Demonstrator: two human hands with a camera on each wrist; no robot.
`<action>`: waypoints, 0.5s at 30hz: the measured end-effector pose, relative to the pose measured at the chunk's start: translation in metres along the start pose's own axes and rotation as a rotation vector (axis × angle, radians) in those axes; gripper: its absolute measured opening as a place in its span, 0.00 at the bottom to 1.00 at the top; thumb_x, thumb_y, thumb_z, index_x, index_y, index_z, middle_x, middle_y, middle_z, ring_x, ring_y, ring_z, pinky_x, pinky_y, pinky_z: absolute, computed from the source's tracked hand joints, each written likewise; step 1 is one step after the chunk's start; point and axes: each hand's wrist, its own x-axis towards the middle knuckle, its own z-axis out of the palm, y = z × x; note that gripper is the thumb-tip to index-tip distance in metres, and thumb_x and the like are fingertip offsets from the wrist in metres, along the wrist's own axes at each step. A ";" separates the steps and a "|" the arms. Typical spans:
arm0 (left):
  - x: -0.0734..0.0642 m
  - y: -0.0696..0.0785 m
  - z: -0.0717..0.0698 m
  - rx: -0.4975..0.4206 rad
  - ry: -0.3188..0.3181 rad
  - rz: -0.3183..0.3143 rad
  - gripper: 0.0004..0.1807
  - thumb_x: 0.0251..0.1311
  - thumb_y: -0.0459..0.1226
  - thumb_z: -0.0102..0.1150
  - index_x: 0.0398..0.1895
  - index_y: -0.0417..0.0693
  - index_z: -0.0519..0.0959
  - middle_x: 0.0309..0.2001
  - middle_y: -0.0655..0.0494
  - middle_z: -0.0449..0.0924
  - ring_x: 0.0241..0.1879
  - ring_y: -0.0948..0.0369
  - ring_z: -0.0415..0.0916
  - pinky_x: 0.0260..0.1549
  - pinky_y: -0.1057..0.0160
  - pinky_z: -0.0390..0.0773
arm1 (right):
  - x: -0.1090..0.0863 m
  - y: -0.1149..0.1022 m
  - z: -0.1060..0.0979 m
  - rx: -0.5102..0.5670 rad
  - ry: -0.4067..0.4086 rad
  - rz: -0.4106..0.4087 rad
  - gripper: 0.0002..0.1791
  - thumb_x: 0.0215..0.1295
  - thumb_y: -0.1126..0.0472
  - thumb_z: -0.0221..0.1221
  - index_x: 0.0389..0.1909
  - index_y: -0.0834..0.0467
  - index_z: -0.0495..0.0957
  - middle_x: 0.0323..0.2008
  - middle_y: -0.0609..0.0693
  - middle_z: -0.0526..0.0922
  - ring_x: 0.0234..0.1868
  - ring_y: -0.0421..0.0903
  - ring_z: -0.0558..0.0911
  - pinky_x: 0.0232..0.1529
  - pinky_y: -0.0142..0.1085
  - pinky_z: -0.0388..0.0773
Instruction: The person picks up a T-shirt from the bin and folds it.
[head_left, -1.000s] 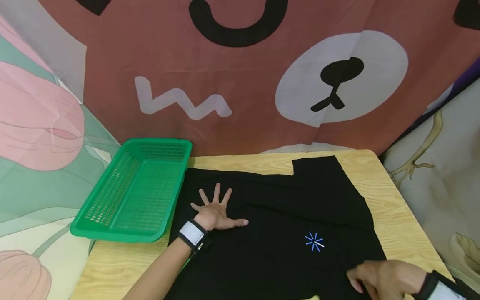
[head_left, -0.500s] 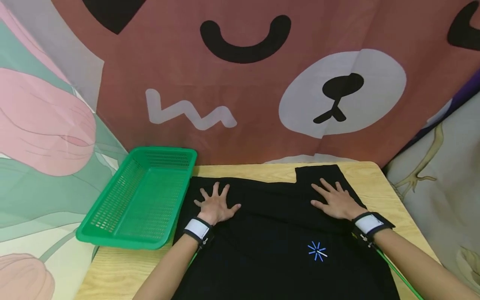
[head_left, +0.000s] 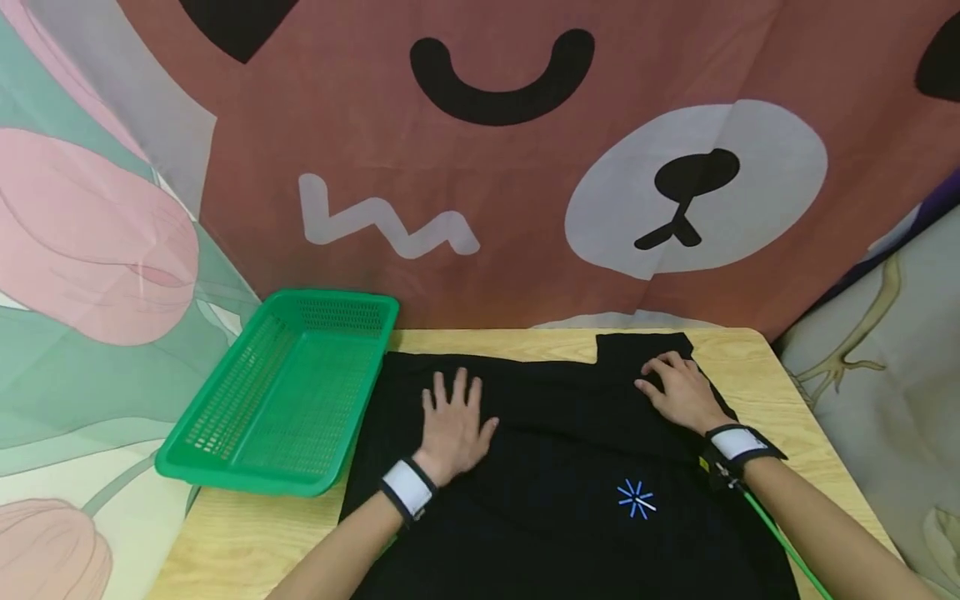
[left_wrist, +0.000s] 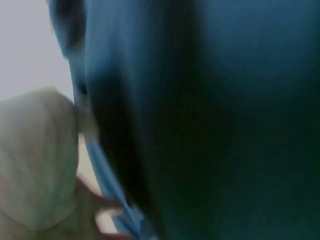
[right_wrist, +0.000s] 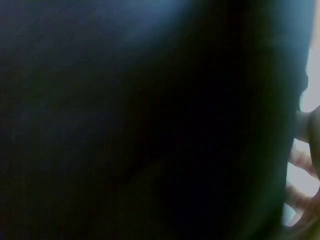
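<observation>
Black garment (head_left: 547,467) lies spread on bench (head_left: 236,542), blue print (head_left: 636,500) nearest. Left hand (head_left: 452,429) rests on garment's left part, fingers straight, slightly spread. Right hand (head_left: 682,393) at far right part, fingers loosely bent, thumb apart from them. Green basket (head_left: 281,482) just left of garment. Brown hanging (head_left: 517,275) behind. Wrist views blurred.

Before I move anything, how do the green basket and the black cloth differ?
The green basket is one plain color; the black cloth carries a blue burst-shaped mark.
The basket has raised, slotted walls, whereas the cloth is spread nearly flat.
The left hand and right hand are over the cloth, neither over the basket.
Both are on the wooden table.
</observation>
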 end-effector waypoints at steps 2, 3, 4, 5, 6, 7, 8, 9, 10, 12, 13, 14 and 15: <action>-0.021 0.027 0.009 -0.001 0.059 0.217 0.41 0.75 0.66 0.50 0.83 0.56 0.63 0.84 0.45 0.55 0.81 0.33 0.53 0.73 0.31 0.64 | 0.002 0.000 0.002 -0.009 0.011 0.004 0.18 0.79 0.56 0.60 0.60 0.63 0.80 0.63 0.72 0.72 0.60 0.77 0.72 0.56 0.74 0.69; -0.030 0.041 0.012 -0.012 0.049 0.331 0.42 0.75 0.67 0.48 0.84 0.59 0.62 0.85 0.47 0.54 0.82 0.35 0.52 0.74 0.33 0.63 | 0.005 0.000 0.002 -0.017 0.019 0.010 0.17 0.79 0.57 0.60 0.60 0.62 0.80 0.63 0.72 0.72 0.59 0.77 0.72 0.53 0.74 0.70; -0.039 0.053 0.016 -0.019 0.023 0.436 0.43 0.74 0.70 0.45 0.85 0.63 0.59 0.86 0.50 0.52 0.83 0.37 0.50 0.75 0.34 0.62 | 0.007 0.000 0.003 -0.029 0.023 0.019 0.15 0.79 0.58 0.60 0.59 0.62 0.80 0.62 0.72 0.72 0.58 0.77 0.72 0.51 0.75 0.71; -0.047 0.062 0.019 -0.021 -0.017 0.524 0.44 0.73 0.72 0.42 0.86 0.66 0.56 0.87 0.53 0.49 0.85 0.39 0.47 0.77 0.34 0.60 | 0.010 0.000 0.003 -0.043 0.024 0.027 0.14 0.79 0.58 0.59 0.57 0.61 0.81 0.61 0.71 0.72 0.57 0.78 0.72 0.49 0.76 0.71; -0.052 0.070 0.021 -0.006 -0.054 0.592 0.46 0.71 0.75 0.40 0.87 0.70 0.53 0.88 0.55 0.46 0.85 0.40 0.45 0.77 0.34 0.59 | 0.012 -0.001 0.003 -0.058 0.022 0.032 0.12 0.78 0.59 0.59 0.55 0.60 0.81 0.60 0.71 0.73 0.57 0.78 0.72 0.47 0.76 0.72; -0.057 0.075 0.023 0.015 -0.100 0.633 0.48 0.70 0.77 0.38 0.88 0.72 0.49 0.89 0.57 0.42 0.86 0.41 0.42 0.78 0.34 0.56 | 0.015 -0.002 0.003 -0.066 0.016 0.036 0.10 0.79 0.60 0.58 0.53 0.60 0.82 0.59 0.70 0.73 0.57 0.77 0.72 0.46 0.76 0.72; -0.062 0.079 0.024 0.048 -0.138 0.653 0.49 0.68 0.79 0.37 0.88 0.75 0.45 0.89 0.59 0.38 0.87 0.42 0.39 0.79 0.34 0.55 | 0.018 -0.003 0.003 -0.070 0.007 0.038 0.09 0.79 0.61 0.58 0.51 0.60 0.82 0.58 0.70 0.74 0.57 0.77 0.72 0.46 0.76 0.73; -0.065 0.081 0.025 0.091 -0.172 0.661 0.51 0.65 0.80 0.35 0.88 0.78 0.42 0.89 0.61 0.35 0.87 0.42 0.37 0.79 0.34 0.54 | 0.020 -0.003 0.003 -0.075 -0.003 0.038 0.07 0.79 0.62 0.57 0.48 0.59 0.82 0.58 0.69 0.75 0.57 0.76 0.72 0.44 0.75 0.74; -0.068 0.082 0.026 0.134 -0.198 0.661 0.52 0.64 0.82 0.35 0.87 0.80 0.39 0.89 0.62 0.32 0.87 0.42 0.35 0.79 0.34 0.53 | 0.023 -0.004 0.003 -0.080 -0.013 0.038 0.07 0.79 0.62 0.56 0.47 0.59 0.81 0.57 0.69 0.75 0.57 0.76 0.72 0.44 0.74 0.74; -0.071 0.083 0.027 0.215 -0.237 0.659 0.54 0.61 0.84 0.35 0.86 0.83 0.34 0.89 0.65 0.28 0.87 0.43 0.33 0.79 0.33 0.53 | 0.028 -0.004 0.002 -0.092 -0.026 0.033 0.07 0.79 0.64 0.55 0.46 0.60 0.80 0.56 0.68 0.76 0.55 0.76 0.73 0.42 0.72 0.76; -0.073 0.084 0.027 0.246 -0.245 0.659 0.54 0.60 0.84 0.35 0.86 0.84 0.33 0.89 0.65 0.26 0.87 0.43 0.33 0.79 0.33 0.53 | 0.032 -0.004 0.002 -0.097 -0.021 0.031 0.06 0.78 0.65 0.54 0.47 0.61 0.80 0.54 0.68 0.77 0.54 0.74 0.75 0.42 0.70 0.77; -0.074 0.085 0.026 0.277 -0.248 0.661 0.55 0.59 0.85 0.35 0.85 0.85 0.31 0.88 0.66 0.25 0.87 0.43 0.33 0.78 0.33 0.53 | 0.035 -0.002 0.000 -0.099 -0.009 0.029 0.06 0.78 0.66 0.54 0.47 0.62 0.79 0.52 0.68 0.77 0.51 0.73 0.77 0.40 0.68 0.78; -0.074 0.086 0.026 0.300 -0.249 0.666 0.55 0.59 0.85 0.34 0.85 0.86 0.30 0.88 0.66 0.24 0.87 0.43 0.33 0.78 0.32 0.54 | 0.038 -0.001 -0.002 -0.093 0.007 0.030 0.06 0.78 0.67 0.54 0.47 0.63 0.78 0.51 0.69 0.78 0.48 0.72 0.79 0.39 0.66 0.79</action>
